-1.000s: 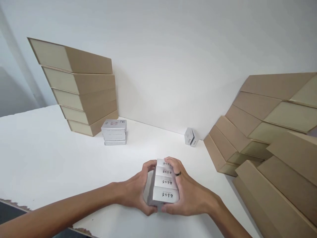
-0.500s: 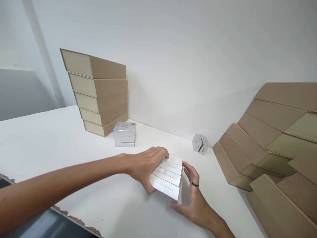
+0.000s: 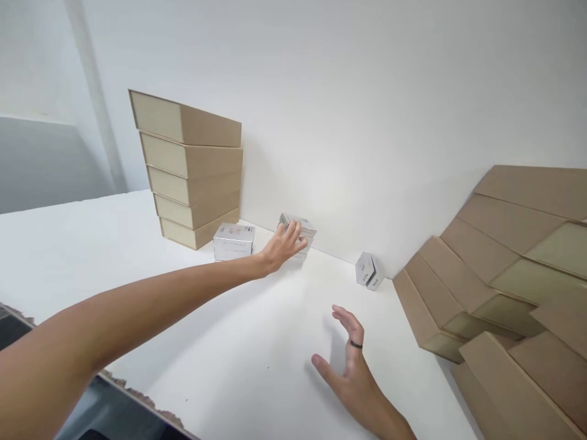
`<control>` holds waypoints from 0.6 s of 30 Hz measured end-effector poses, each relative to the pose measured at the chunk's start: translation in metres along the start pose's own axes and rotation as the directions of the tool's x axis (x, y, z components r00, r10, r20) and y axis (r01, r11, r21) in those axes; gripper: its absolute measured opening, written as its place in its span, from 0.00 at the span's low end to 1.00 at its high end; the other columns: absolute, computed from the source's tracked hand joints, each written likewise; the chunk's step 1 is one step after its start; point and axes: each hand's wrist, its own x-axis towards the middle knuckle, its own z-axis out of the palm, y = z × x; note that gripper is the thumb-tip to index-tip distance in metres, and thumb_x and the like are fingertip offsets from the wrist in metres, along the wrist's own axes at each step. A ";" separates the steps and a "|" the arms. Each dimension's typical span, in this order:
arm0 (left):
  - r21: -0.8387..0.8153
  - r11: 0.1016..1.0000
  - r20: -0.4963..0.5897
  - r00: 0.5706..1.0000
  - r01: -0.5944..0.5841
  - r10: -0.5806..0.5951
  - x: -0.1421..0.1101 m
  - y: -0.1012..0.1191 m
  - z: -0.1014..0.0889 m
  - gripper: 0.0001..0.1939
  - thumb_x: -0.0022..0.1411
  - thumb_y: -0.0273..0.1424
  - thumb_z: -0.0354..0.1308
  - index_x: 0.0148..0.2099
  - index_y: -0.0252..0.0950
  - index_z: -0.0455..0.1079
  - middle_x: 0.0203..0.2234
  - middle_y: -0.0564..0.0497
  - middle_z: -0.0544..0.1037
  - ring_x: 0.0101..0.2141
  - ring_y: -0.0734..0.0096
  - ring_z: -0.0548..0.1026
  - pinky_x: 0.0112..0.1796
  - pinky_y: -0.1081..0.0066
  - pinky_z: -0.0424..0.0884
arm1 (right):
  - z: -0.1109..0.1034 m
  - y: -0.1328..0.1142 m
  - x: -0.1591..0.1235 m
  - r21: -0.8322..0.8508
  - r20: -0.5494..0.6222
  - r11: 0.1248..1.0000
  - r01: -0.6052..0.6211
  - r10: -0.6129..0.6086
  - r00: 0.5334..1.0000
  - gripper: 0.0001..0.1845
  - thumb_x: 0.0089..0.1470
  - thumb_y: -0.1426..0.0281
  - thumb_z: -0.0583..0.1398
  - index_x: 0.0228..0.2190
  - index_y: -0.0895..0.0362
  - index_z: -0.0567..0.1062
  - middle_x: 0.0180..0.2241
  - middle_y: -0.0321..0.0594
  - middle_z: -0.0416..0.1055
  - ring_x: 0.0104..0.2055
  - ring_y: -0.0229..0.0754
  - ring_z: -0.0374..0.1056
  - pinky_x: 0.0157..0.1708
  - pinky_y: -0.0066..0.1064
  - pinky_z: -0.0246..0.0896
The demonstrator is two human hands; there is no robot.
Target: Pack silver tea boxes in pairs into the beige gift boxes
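Observation:
My left hand reaches far out towards the wall, its fingers curled against a stack of small white boxes. The hand covers part of that stack's front and left side. My right hand, with a dark ring on one finger, is open over the white table, thumb and fingers apart and nothing between them. Left of my left hand stands another stack of small white boxes, partly behind my forearm. Two small grey-white boxes stand on edge together by the wall on the right.
A tall, slightly leaning stack of large beige boxes stands at the back left. More large tan boxes are piled along the right side. The table's near edge is rough and chipped, at the lower left.
My left hand has carried the small white boxes from the table's middle back to the wall, upright beside the other stack. My right hand has come away from them and stays low.

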 end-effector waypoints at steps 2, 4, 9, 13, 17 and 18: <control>-0.032 0.999 0.007 0.999 0.039 -0.039 0.007 -0.002 -0.005 0.38 0.51 0.24 0.68 0.62 0.45 0.61 0.72 0.41 0.48 0.71 0.40 0.40 0.64 0.41 0.43 | -0.001 -0.004 -0.004 -0.002 -0.018 1.000 -0.014 0.014 1.000 0.41 0.59 0.49 0.60 0.63 0.41 0.44 0.70 0.43 0.40 0.73 0.51 0.38 0.71 0.58 0.37; -0.071 0.991 0.017 0.993 0.117 -0.116 0.017 -0.007 -0.017 0.41 0.52 0.28 0.69 0.65 0.45 0.58 0.73 0.40 0.45 0.71 0.40 0.37 0.65 0.41 0.41 | -0.003 -0.007 -0.007 -0.002 -0.016 0.999 -0.042 0.042 0.999 0.40 0.59 0.48 0.59 0.63 0.41 0.44 0.70 0.42 0.40 0.73 0.51 0.38 0.70 0.58 0.38; -0.224 0.865 0.230 0.887 0.449 -0.401 0.053 -0.043 -0.066 0.53 0.53 0.51 0.64 0.70 0.28 0.48 0.63 0.22 0.61 0.63 0.23 0.55 0.53 0.36 0.61 | -0.006 -0.007 -0.011 0.010 0.009 0.994 -0.112 0.112 0.994 0.40 0.59 0.47 0.59 0.63 0.38 0.44 0.70 0.40 0.42 0.73 0.50 0.39 0.69 0.60 0.39; -0.362 0.770 0.537 0.793 0.525 -0.288 0.072 -0.085 -0.089 0.39 0.57 0.57 0.52 0.61 0.36 0.67 0.48 0.35 0.77 0.50 0.43 0.72 0.47 0.48 0.70 | -0.007 -0.002 -0.012 0.026 -0.018 0.996 -0.087 0.088 0.996 0.39 0.59 0.47 0.59 0.63 0.40 0.46 0.69 0.42 0.45 0.72 0.51 0.41 0.69 0.60 0.40; -0.396 0.742 0.704 0.698 0.541 -0.134 0.081 -0.107 -0.076 0.29 0.50 0.52 0.60 0.49 0.41 0.77 0.41 0.42 0.80 0.45 0.52 0.75 0.48 0.54 0.71 | -0.006 0.010 -0.013 0.034 -0.047 0.997 -0.066 0.068 0.997 0.37 0.60 0.49 0.58 0.62 0.41 0.48 0.67 0.44 0.48 0.71 0.53 0.46 0.68 0.61 0.42; -0.391 0.742 0.730 0.675 0.544 -0.111 0.083 -0.109 -0.068 0.26 0.47 0.50 0.63 0.45 0.41 0.78 0.39 0.42 0.80 0.44 0.52 0.75 0.47 0.55 0.72 | -0.006 0.014 -0.013 0.030 -0.052 0.998 -0.053 0.054 0.997 0.36 0.60 0.49 0.58 0.62 0.41 0.49 0.67 0.44 0.49 0.70 0.53 0.47 0.68 0.61 0.42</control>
